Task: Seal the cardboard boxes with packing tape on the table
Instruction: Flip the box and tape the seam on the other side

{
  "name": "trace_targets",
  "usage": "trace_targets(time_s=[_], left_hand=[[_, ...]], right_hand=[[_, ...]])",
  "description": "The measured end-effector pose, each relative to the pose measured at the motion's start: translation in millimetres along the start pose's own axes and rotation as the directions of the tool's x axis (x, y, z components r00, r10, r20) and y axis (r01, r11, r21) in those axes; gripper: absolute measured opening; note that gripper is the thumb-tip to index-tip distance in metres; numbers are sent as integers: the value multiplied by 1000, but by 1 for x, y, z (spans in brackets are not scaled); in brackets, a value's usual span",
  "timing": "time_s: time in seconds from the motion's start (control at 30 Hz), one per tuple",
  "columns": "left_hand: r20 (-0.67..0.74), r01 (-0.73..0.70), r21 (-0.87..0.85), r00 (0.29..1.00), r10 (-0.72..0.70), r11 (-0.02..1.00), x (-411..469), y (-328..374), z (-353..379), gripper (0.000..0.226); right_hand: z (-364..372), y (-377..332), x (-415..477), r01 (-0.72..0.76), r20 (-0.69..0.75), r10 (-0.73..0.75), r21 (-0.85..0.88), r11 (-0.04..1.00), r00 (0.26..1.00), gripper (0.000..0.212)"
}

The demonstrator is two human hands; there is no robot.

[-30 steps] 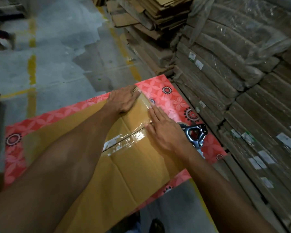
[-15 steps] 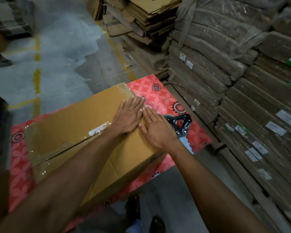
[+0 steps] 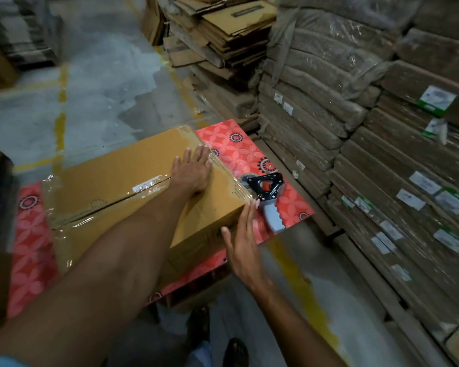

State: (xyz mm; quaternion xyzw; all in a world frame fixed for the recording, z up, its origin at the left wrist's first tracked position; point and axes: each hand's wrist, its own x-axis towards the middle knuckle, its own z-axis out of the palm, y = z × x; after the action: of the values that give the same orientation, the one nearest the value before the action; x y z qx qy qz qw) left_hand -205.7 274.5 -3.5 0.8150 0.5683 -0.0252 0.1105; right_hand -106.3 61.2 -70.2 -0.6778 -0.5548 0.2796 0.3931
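Pressing: left hand [image 3: 194, 172] flat on box [image 3: 112, 181] | right hand [image 3: 243, 242] open (corner) | long axis seemingly left-right

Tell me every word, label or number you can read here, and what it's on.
No text here can be read.
White label on the cardboard box: too blurred.
White and green labels on the wrapped stacks at the right: too small and blurred.
Dark strip on the flattened cartons at the top: unreadable.
Tape dispenser: no lettering visible.
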Motion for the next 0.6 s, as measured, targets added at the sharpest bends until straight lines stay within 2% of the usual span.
trace_targets(time_s=[0.07,0.1,0.13,0.2,0.23,0.27,0.33,0.43,0.53,0.6], left_hand=[[-18,6,-47,1000,-6,999,-13,-1,0,63],[-24,-11,-67,1000,9,998,-24,-6,-1,65],[-33,-25,-78,999,22,997,-37,-12,1,67],[-64,-27,-77,998,22,997,-69,-34,8,70],[-80,-13,-77,997,7,997,-85,-47,12,70],[-93,11,-80,995,-19,997,-99,-60,15,71],[-104,70,-78,992,-78,994,-123,-88,17,72],[-101,113,-46,988,-117,993,-150,-122,12,82],[-126,122,-29,984,-125,992,-165,-147,12,79],[-122,123,-15,985,-124,992,-167,-157,15,66]], right_hand=[[11,-1,-15,-97,69,92,74,993,993,81],[13,-1,-23,-114,34,111,82,990,993,76],[11,-4,-28,-95,-67,101,83,992,993,69],[-1,-19,-22,45,-270,-33,39,998,962,56],[-3,-29,-10,155,-282,-152,-11,988,947,50],[-4,-46,6,259,-219,-265,-57,964,939,47],[10,-81,46,392,60,-387,-132,910,920,43],[60,-125,98,508,426,-376,-254,823,823,47],[106,-142,110,633,593,-348,-379,675,726,54],[116,-141,104,666,623,-336,-425,614,707,56]])
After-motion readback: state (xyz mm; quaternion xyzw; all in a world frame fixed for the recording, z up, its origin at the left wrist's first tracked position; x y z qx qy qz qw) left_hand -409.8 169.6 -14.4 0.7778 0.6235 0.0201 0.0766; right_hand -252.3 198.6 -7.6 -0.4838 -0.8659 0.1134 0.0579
